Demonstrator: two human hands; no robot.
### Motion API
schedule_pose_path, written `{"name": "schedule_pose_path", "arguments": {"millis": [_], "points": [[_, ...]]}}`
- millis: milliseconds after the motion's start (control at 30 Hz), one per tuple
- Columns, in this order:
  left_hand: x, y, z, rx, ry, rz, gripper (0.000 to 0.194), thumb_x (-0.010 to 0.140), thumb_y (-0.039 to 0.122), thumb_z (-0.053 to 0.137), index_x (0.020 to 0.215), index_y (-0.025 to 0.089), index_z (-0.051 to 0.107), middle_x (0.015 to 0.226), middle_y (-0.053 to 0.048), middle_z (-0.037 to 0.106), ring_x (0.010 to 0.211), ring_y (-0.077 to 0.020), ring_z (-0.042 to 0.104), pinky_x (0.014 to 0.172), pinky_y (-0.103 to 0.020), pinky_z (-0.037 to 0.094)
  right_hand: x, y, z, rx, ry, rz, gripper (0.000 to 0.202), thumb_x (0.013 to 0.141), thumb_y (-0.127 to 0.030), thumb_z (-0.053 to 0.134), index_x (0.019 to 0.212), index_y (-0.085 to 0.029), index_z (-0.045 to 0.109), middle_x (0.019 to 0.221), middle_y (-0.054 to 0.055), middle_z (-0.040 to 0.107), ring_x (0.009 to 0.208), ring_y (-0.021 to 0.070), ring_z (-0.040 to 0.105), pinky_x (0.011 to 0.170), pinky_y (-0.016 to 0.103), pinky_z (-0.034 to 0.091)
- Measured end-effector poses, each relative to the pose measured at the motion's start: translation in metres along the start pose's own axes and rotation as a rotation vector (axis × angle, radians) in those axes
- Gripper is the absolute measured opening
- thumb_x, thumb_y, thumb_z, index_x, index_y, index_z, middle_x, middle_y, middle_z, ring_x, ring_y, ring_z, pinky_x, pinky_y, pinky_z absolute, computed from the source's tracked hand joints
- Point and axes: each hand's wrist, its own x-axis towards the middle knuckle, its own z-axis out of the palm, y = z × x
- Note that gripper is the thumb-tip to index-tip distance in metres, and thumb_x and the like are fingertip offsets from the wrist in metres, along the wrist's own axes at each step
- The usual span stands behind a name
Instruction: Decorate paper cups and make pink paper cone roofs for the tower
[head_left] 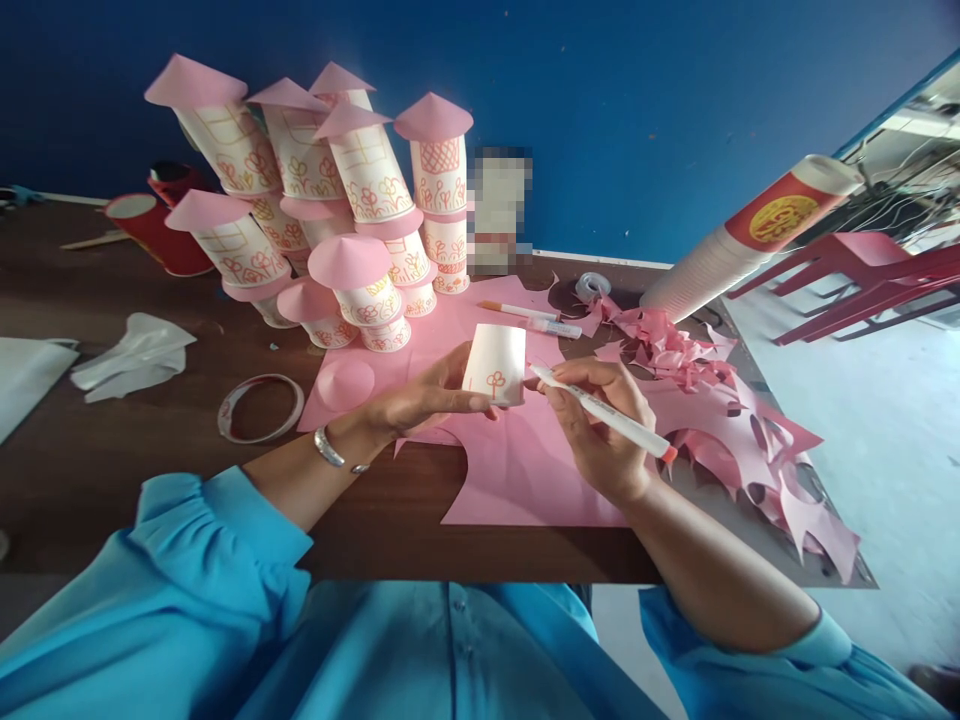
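Observation:
My left hand [439, 385] grips a white paper cup [493, 350], held upside down above the pink paper [525, 470]. A red flower is drawn low on the cup's side, with a short red stroke to its left. Between the fingers of my right hand [606, 425] is a white marker pen [611, 414] with a red end; its tip points at the cup's right side, slightly apart from it. Behind the cup stand several decorated paper-cup towers [375, 180] with pink cone roofs and drawn flowers.
Pink paper scraps [675, 350] pile up at the right, beside a leaning stack of cups [720, 260]. Two more markers [551, 327] lie behind the cup. At left are a tape roll [260, 408], crumpled plastic [139, 357] and a red cup [161, 235]. A blue wall [600, 120] rises behind.

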Motion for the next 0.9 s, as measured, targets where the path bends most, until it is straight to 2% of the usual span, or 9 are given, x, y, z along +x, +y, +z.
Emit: {"name": "schedule_pose_path", "arguments": {"millis": [100,200,267,367,467,633,900], "points": [[0.000,0.000,0.000,-0.047,-0.030,-0.007,0.054,0.088,0.036,0.080,0.137,0.023,0.062,0.127,-0.015,0.073,0.118,-0.0298,0.070,0.094,-0.041,0.057,0.003,-0.004,0.000,-0.032,0.000,-0.071,0.009,0.096,-0.019,0.071,0.102,-0.024,0.066,0.089,0.001,0.078,0.076,0.0170,0.077,0.064,0.029,0.062],[0.000,-0.001,0.000,-0.071,-0.028,-0.022,0.051,0.089,0.035,0.079,0.136,0.024,0.062,0.124,-0.013,0.073,0.119,-0.0287,0.069,0.098,-0.043,0.057,0.005,-0.008,0.000,-0.072,-0.054,-0.111,0.010,0.096,-0.018,0.070,0.102,-0.024,0.065,0.090,0.002,0.080,0.076,0.0165,0.078,0.065,0.028,0.062],[0.000,-0.002,0.001,-0.049,-0.003,-0.024,0.053,0.084,0.034,0.084,0.131,0.024,0.063,0.117,-0.010,0.072,0.115,-0.0272,0.069,0.096,-0.042,0.057,0.004,-0.009,0.001,-0.081,-0.083,-0.119,0.010,0.097,-0.018,0.070,0.103,-0.024,0.065,0.090,0.003,0.080,0.076,0.0167,0.078,0.066,0.028,0.063],[0.002,-0.004,0.002,0.006,0.024,-0.025,0.063,0.073,0.031,0.094,0.127,0.023,0.062,0.103,-0.005,0.070,0.097,-0.0217,0.068,0.086,-0.037,0.057,0.003,-0.008,0.003,-0.075,-0.106,-0.131,0.010,0.097,-0.018,0.070,0.104,-0.024,0.065,0.087,0.002,0.080,0.075,0.0166,0.079,0.064,0.027,0.063],[0.002,-0.003,0.004,0.035,0.048,-0.045,0.067,0.071,0.032,0.095,0.128,0.024,0.060,0.098,-0.003,0.068,0.087,-0.0183,0.066,0.078,-0.033,0.055,0.002,-0.007,0.004,-0.068,-0.098,-0.157,0.011,0.097,-0.018,0.070,0.104,-0.025,0.065,0.088,0.001,0.080,0.074,0.0166,0.079,0.064,0.027,0.063],[0.000,0.003,0.007,0.001,0.065,-0.072,0.065,0.075,0.029,0.091,0.131,0.022,0.059,0.104,-0.006,0.071,0.092,-0.0200,0.067,0.082,-0.035,0.057,0.003,-0.007,0.003,-0.069,-0.094,-0.217,0.014,0.096,-0.017,0.070,0.105,-0.025,0.065,0.089,0.002,0.080,0.077,0.0178,0.080,0.067,0.028,0.065],[-0.002,0.003,0.008,0.024,0.083,-0.091,0.064,0.075,0.026,0.091,0.130,0.024,0.059,0.102,-0.003,0.070,0.094,-0.0213,0.068,0.084,-0.037,0.057,0.005,-0.012,0.004,-0.107,-0.110,-0.298,0.015,0.096,-0.016,0.068,0.105,-0.027,0.061,0.080,0.001,0.078,0.065,0.0174,0.077,0.058,0.026,0.063]]}}
